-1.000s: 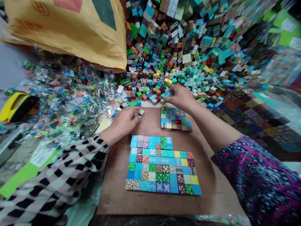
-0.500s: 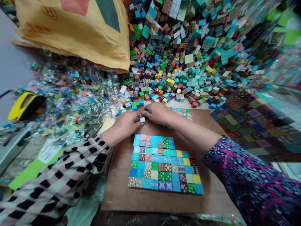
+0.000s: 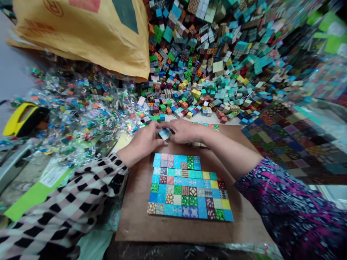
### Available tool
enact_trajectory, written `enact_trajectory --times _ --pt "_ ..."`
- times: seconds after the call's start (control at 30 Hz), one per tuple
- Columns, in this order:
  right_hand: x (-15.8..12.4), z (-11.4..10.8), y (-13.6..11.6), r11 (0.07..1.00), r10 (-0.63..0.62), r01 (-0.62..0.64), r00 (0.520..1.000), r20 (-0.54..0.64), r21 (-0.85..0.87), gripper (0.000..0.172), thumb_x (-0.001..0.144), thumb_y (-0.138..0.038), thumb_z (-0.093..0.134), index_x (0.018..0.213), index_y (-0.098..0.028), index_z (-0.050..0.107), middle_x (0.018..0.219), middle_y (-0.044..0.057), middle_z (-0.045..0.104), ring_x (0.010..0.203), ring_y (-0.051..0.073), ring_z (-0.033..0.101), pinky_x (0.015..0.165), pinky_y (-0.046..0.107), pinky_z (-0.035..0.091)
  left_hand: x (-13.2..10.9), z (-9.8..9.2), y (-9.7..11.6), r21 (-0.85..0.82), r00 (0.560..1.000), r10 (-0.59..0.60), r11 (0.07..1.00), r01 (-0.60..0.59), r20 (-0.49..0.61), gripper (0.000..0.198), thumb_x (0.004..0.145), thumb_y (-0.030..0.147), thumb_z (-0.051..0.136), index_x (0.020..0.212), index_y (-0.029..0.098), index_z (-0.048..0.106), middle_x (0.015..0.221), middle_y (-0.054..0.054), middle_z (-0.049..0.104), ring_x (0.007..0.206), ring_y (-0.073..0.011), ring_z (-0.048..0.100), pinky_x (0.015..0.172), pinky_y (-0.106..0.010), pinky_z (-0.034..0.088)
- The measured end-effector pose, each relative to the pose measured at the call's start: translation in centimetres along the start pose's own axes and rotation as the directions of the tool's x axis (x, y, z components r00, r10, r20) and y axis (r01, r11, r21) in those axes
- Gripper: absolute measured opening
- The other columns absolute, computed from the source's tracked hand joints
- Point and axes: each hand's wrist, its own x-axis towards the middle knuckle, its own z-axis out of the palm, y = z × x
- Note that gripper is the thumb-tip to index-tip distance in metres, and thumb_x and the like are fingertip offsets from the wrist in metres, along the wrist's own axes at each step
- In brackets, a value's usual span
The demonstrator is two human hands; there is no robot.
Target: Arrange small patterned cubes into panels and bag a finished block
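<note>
My left hand (image 3: 146, 140) and my right hand (image 3: 185, 130) meet near the far edge of a brown board (image 3: 173, 231). Between them is a small light-blue patterned block (image 3: 165, 134), with the fingers of both hands closed on its sides. Whether it is one cube or several pressed together I cannot tell. Nearer to me on the board lies a flat sheet of small colourful cubes (image 3: 189, 191), its far row shorter than the others. Partly hidden behind my right hand and wrist is another strip of cubes (image 3: 216, 127).
A large heap of loose cubes (image 3: 195, 72) spreads beyond the board. At the left lie many small clear-wrapped pieces (image 3: 89, 104), a yellow-and-black tool (image 3: 20, 117) and a big yellow bag (image 3: 94, 39). More joined cubes (image 3: 287, 144) lie under clear plastic at the right.
The block between my fingers has turned and shows a blue patterned face where a small white face showed before. My right hand has shifted slightly; the cube sheet stays in place.
</note>
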Motion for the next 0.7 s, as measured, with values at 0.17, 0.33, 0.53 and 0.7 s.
enact_trajectory --times 0.17,0.33,0.53,0.7 --pt "-0.6 0.3 0.1 0.999 -0.044 0.041 0.995 -0.089 -0.035 0.055 0.076 -0.028 0.065 0.130 -0.019 0.058 0.122 0.013 0.065 0.108 0.029 0.060 0.086 0.036 0.044 -0.3 -0.6 0.6 -0.011 0.999 0.000 1.000 0.001 0.037 0.055 0.074 0.036 0.076 0.119 0.017 0.052 0.092 -0.006 0.069 0.087 -0.0274 0.067 0.070 -0.035 0.047" --pt "-5.0 -0.7 0.2 0.996 0.029 -0.049 0.964 -0.265 -0.069 0.037 0.081 -0.028 0.061 0.116 -0.017 0.063 0.108 0.012 0.065 0.102 0.026 0.057 0.084 0.034 0.043 -2.4 -1.2 0.7 -0.102 0.992 0.123 0.988 -0.120 0.030 0.056 0.082 0.045 0.069 0.127 0.017 0.050 0.099 -0.007 0.068 0.087 -0.0240 0.064 0.075 -0.035 0.048" --pt "-14.6 0.0 0.6 0.974 0.227 -0.221 0.953 -0.202 0.051 0.037 0.083 -0.042 0.063 0.115 -0.024 0.065 0.107 0.010 0.065 0.090 0.026 0.061 0.076 0.037 0.047 -5.7 -1.5 1.4 -0.132 0.926 0.305 0.951 -0.281 0.223 0.045 0.092 0.050 0.055 0.124 0.019 0.061 0.117 -0.011 0.062 0.108 -0.0267 0.059 0.094 -0.041 0.046" --pt "-16.7 2.6 0.9 0.941 0.325 -0.306 0.934 -0.144 0.143 0.028 0.089 -0.036 0.058 0.112 -0.025 0.068 0.109 0.011 0.070 0.097 0.028 0.065 0.080 0.042 0.052 -6.1 -1.2 2.2 -0.080 0.914 0.284 0.959 -0.273 0.289 0.041 0.093 0.049 0.050 0.120 0.022 0.064 0.106 -0.009 0.055 0.097 -0.0258 0.058 0.088 -0.042 0.047"
